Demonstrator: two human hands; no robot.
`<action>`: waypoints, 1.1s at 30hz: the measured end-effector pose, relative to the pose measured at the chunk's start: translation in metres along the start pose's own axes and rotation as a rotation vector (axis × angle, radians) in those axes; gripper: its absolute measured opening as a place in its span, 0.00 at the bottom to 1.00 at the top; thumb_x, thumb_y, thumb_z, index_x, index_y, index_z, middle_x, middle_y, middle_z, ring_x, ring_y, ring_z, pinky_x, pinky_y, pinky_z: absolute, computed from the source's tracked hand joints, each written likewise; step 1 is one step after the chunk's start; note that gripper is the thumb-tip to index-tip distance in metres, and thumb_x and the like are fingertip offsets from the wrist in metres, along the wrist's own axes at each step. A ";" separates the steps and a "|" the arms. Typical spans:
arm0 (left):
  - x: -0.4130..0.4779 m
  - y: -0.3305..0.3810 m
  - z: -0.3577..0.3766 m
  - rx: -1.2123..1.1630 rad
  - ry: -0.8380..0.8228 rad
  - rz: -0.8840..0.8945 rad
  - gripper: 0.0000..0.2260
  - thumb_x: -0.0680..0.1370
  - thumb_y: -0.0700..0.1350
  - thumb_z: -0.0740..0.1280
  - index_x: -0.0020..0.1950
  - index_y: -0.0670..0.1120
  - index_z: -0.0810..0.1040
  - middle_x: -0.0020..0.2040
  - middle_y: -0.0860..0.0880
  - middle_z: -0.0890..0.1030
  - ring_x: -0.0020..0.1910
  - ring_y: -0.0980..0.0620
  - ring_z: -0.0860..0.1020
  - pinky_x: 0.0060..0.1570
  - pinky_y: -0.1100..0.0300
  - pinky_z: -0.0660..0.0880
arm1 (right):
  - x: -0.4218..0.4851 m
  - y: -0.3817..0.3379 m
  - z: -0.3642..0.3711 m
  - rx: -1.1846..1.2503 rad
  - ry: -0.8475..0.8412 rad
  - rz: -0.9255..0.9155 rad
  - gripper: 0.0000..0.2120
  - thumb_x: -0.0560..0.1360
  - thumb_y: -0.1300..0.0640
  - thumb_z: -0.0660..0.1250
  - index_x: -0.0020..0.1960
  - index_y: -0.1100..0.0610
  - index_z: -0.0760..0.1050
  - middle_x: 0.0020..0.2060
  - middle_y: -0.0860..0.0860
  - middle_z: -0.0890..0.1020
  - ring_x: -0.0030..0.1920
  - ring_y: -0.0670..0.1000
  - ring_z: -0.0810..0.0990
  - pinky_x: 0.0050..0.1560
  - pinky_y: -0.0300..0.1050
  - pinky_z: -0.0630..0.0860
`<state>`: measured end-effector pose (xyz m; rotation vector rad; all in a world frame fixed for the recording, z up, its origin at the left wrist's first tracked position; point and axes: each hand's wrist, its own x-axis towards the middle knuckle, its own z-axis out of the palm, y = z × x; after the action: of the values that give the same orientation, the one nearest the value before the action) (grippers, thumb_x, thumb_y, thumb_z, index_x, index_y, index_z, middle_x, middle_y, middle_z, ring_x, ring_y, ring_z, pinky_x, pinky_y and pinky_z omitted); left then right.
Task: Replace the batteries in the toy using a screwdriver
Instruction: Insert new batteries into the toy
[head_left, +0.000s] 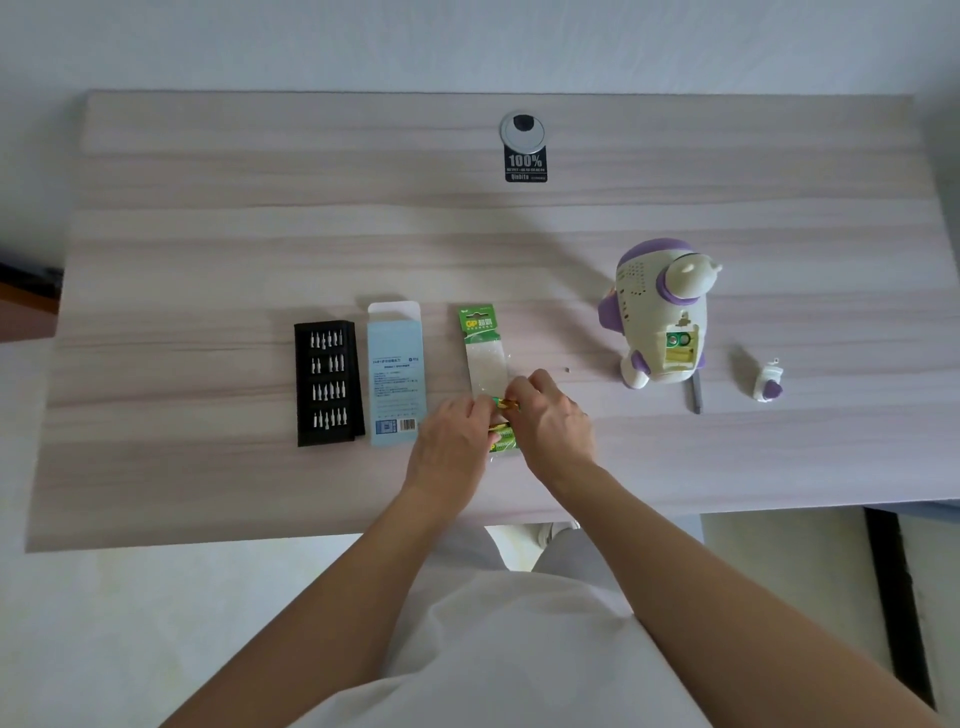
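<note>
A cream and purple toy lies at the right of the table with its battery compartment uncovered. Its detached cover lies to the right, and a grey screwdriver lies just below the toy. A tiny screw rests on the wood left of the toy. The green battery pack lies in the middle. My left hand grips the pack's lower end. My right hand pinches a green and gold battery at that end.
A black tray of several screwdriver bits and a light blue box lie left of the pack. A round cable grommet with a black label sits at the back of the wooden table. The table's front edge is close to my body.
</note>
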<state>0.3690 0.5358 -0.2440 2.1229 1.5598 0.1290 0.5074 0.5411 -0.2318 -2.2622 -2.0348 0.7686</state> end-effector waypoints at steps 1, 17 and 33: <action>0.001 0.000 0.001 -0.010 -0.020 -0.006 0.09 0.77 0.41 0.72 0.55 0.44 0.78 0.48 0.45 0.79 0.48 0.44 0.77 0.44 0.50 0.73 | -0.001 0.000 0.002 -0.006 -0.001 -0.008 0.06 0.80 0.58 0.65 0.56 0.57 0.73 0.51 0.53 0.74 0.44 0.61 0.79 0.35 0.49 0.69; 0.012 0.005 -0.009 -0.017 -0.217 -0.067 0.10 0.80 0.41 0.68 0.60 0.44 0.76 0.55 0.44 0.76 0.54 0.46 0.75 0.53 0.52 0.76 | -0.044 0.017 -0.053 0.815 0.128 0.000 0.10 0.81 0.60 0.64 0.60 0.50 0.76 0.45 0.44 0.82 0.41 0.45 0.83 0.41 0.46 0.83; 0.009 0.008 -0.012 -0.003 -0.330 -0.038 0.15 0.79 0.37 0.67 0.64 0.48 0.72 0.60 0.44 0.72 0.58 0.45 0.73 0.55 0.54 0.71 | -0.070 0.034 -0.081 1.077 0.102 0.054 0.11 0.80 0.64 0.65 0.62 0.60 0.76 0.50 0.55 0.83 0.43 0.52 0.85 0.45 0.51 0.84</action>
<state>0.3750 0.5460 -0.2315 1.9897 1.4005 -0.2222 0.5648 0.4959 -0.1470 -1.6355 -1.0432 1.2854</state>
